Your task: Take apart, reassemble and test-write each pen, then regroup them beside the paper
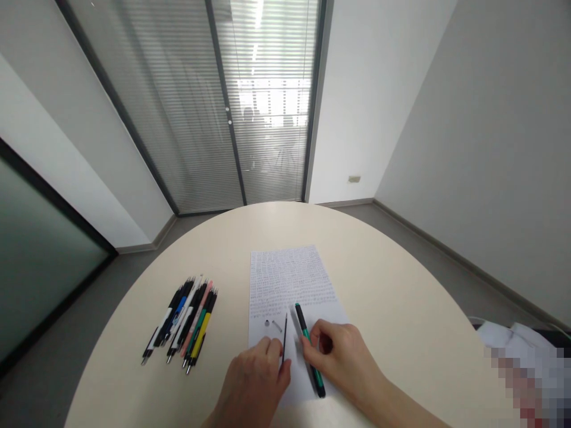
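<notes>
- Left hand (pixel 252 383) lay at lower centre of the frame, its grip closed on a thin black rod (pixel 284 339), probably a pen refill; the rod rose almost upright from the fingers, its lower end hidden by them.
- Right hand (pixel 343 356) lay just right of it, its grip closed partway round a green-and-black pen (pixel 308 351), with the fingers wrapped about the barrel near the middle.
- The pen lay tilted across the lower part of a handwritten paper sheet (pixel 285 279), one end over the writing, the other past the sheet's lower edge.
- Handling, judged: the pen looked light and stiff, its smooth barrel a little slippery, so mid-barrel seemed the best hold. The rod looked light and fragile, likely to bend, so a hold low down seemed safest.
- A small dark round part (pixel 266 323) and a short pale piece (pixel 277 326) lay on the sheet near the left hand, not touching it. Exact kinds were too small to tell.
- A bundle of mixed pens (pixel 187 321) lay side by side left of the sheet, well apart from both hands.
- All of this sat on a round cream surface (pixel 392 309).
- Upper centre: glass partition with blinds (pixel 227 101).
- Lower right: white fabric (pixel 513 339) beside a pixelated patch (pixel 526 380), contents unreadable.
</notes>
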Demonstrator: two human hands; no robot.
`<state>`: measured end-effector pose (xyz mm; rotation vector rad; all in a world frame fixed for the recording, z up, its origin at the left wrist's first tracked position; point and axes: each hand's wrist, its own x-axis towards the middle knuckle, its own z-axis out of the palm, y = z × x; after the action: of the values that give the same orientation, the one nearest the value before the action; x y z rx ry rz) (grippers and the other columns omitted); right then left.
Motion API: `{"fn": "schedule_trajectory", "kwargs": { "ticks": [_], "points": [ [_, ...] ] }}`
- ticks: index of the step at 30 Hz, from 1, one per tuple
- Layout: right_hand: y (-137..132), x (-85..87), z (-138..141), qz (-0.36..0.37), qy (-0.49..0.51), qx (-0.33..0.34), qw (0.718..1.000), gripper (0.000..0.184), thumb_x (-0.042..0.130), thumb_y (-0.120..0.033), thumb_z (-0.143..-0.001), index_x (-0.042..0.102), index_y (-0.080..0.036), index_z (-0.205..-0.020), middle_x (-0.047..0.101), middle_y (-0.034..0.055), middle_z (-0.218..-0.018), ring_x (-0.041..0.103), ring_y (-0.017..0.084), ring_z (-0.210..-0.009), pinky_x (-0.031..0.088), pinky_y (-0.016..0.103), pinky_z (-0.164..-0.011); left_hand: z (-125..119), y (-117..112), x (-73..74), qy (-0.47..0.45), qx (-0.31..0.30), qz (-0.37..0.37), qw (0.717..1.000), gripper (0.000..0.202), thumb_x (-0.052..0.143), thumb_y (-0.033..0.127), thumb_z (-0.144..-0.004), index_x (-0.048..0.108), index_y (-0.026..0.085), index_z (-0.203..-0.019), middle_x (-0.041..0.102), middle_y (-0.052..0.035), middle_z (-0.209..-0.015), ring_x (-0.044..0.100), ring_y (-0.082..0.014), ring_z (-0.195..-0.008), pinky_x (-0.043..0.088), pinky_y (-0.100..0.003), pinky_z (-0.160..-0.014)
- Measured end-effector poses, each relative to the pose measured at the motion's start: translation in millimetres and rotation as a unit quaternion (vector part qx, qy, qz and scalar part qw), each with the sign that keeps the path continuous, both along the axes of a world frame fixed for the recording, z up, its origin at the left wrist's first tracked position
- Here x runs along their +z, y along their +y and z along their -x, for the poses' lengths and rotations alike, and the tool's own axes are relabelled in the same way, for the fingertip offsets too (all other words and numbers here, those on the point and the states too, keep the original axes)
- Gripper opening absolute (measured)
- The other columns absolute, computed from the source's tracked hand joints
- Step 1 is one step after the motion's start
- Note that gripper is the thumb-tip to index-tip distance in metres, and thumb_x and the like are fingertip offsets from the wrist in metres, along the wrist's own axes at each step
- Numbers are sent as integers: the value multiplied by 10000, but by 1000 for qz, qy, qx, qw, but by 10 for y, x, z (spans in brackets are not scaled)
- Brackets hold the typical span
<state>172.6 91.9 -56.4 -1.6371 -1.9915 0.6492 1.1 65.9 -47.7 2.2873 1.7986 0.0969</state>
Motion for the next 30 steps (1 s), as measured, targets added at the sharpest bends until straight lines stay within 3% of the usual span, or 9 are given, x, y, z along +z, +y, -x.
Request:
{"fn": "schedule_trajectory", "kwargs": {
  "ticks": [5,9,13,16,18,20,24,27,30],
  "points": [
    [-47,39,11,-28,74,7,997,264,549,-336,-809,537,-200,-583,507,-34,-464,481,104,-428,337,211,-458,32,-71,-159,47,-47,-84,994,258,503,18,-827,676,208,-842,700,-17,-777,700,-215,-665,484,-260,-503],
    [-90,51,-9,-55,95,31,993,274,523,-317,-842,488,-202,-595,455,-53,-466,438,86,-415,324,199,-440,5,-88,-193,79,-40,-157,984,234,517,1,-765,653,190,-745,669,-23,-684,682,-210,-613,446,-233,-442],
    [-127,52,-55,-89,109,81,987,235,505,-265,-855,454,-208,-633,458,-58,-500,432,75,-423,326,187,-442,36,-40,2,23,-32,-196,980,188,514,39,-740,640,178,-719,664,-34,-626,663,-204,-547,475,-249,-463],
    [-152,67,-77,-112,103,133,979,192,496,-217,-851,447,-212,-665,479,-56,-522,451,74,-438,334,186,-458,145,30,240,-163,-5,-175,971,107,551,103,-705,614,188,-691,655,-5,-592,649,-172,-536,509,-247,-523],
    [-174,81,-79,-125,85,158,976,171,505,-199,-839,441,-213,-681,491,-57,-529,471,77,-449,340,189,-473,228,82,385,-330,35,-101,938,63,571,138,-687,606,190,-685,657,13,-581,639,-142,-511,524,-226,-534],
    [-198,94,-73,-136,64,174,973,163,513,-189,-829,432,-214,-689,505,-56,-539,490,79,-461,345,193,-489,288,129,489,-475,79,-55,875,53,558,156,-683,604,183,-681,682,-4,-618,658,-148,-552,546,-235,-560],
    [-243,120,-53,-156,29,196,968,142,519,-174,-814,439,-211,-703,541,-54,-566,518,80,-485,359,204,-529,293,173,560,-640,128,-24,757,24,594,173,-660,581,173,-681,703,-28,-630,676,-169,-589,552,-248,-549],
    [-262,130,-38,-173,7,206,963,134,520,-180,-817,455,-209,-703,553,-53,-570,526,82,-490,361,212,-540,229,155,551,-671,130,-8,730,74,626,151,-637,566,175,-674,728,-43,-673,697,-184,-629,564,-259,-568],
    [-268,121,-26,-184,-10,216,959,122,509,-180,-833,473,-205,-719,566,-50,-578,528,83,-488,356,217,-534,176,127,531,-669,111,30,734,76,646,163,-646,588,166,-695,743,-67,-700,712,-207,-674,583,-285,-604]
  ]
}}
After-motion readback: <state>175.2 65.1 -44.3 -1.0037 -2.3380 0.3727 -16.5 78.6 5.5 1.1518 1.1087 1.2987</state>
